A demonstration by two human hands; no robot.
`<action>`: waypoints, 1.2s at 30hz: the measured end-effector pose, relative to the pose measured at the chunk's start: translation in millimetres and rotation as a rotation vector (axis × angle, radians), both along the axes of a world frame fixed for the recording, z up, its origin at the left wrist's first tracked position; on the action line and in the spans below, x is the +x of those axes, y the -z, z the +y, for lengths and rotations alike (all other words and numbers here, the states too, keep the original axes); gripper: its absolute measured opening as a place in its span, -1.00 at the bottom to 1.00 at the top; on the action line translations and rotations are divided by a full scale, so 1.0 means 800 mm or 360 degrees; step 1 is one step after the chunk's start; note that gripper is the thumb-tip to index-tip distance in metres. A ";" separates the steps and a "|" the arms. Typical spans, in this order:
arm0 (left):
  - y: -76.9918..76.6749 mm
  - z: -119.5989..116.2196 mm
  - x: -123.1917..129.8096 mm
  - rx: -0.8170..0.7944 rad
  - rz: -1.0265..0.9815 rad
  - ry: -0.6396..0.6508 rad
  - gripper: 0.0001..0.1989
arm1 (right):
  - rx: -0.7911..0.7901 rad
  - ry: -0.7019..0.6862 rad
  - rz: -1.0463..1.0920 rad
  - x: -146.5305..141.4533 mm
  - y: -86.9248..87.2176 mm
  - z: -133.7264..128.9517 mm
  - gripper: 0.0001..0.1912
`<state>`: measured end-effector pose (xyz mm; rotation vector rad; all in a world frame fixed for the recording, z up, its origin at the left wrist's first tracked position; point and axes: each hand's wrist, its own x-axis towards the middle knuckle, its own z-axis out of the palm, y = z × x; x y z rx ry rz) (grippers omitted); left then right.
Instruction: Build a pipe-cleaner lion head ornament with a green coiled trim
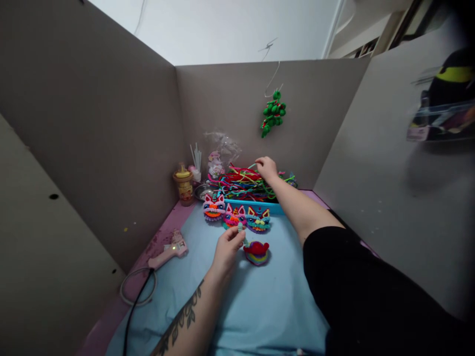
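Note:
My left hand (229, 245) is closed in a pinch on a small pale mint coil (240, 227), which looks like wound pipe cleaner. Just right of those fingers, a red piece with rainbow-striped edging (257, 252) lies on the blue cloth. Farther back, my right hand (266, 167) reaches over a heap of coloured pipe cleaners (241, 182) in a blue tray (252, 204). Its fingers are pinched at the end of a pale mint pipe cleaner (253, 165). Several fuzzy animal heads, one of them pink (214, 207) and one teal (259, 220), stand before the tray.
A pink glue gun (168, 254) with a lit spot and a cable lies at left. Behind it are a lidded cup (184, 187), a metal dish (206, 192) and white sticks (196, 157). Grey panels enclose the table; a green bundle (273, 113) hangs from the back one.

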<state>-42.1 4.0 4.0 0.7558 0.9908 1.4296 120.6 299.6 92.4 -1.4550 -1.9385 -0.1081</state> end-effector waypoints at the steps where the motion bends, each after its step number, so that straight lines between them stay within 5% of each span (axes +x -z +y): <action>1: -0.001 0.000 0.000 -0.0011 -0.0015 -0.0001 -0.64 | 0.0048 -0.0029 0.0014 0.002 -0.006 -0.001 -0.68; 5: -0.002 -0.001 0.002 -0.0034 -0.0027 0.0002 -0.63 | -0.0069 -0.0055 0.0052 0.011 -0.028 0.000 -0.77; 11: -0.002 -0.001 0.001 -0.0053 -0.0002 -0.0003 -0.65 | 0.0194 -0.0184 0.1008 0.011 -0.066 0.011 -0.72; 15: -0.003 -0.001 0.001 -0.0072 -0.0023 0.0008 -0.66 | 0.0112 -0.0294 0.1133 0.007 -0.079 0.016 -0.73; 22: 0.001 0.002 -0.001 -0.0086 -0.0135 0.0038 -0.62 | -0.0500 -0.0335 0.1200 0.025 -0.051 0.005 -0.89; 36: -0.005 0.003 0.003 -0.0128 -0.0445 -0.0015 -0.70 | -0.0359 -0.0034 0.0487 0.052 0.001 -0.001 -0.66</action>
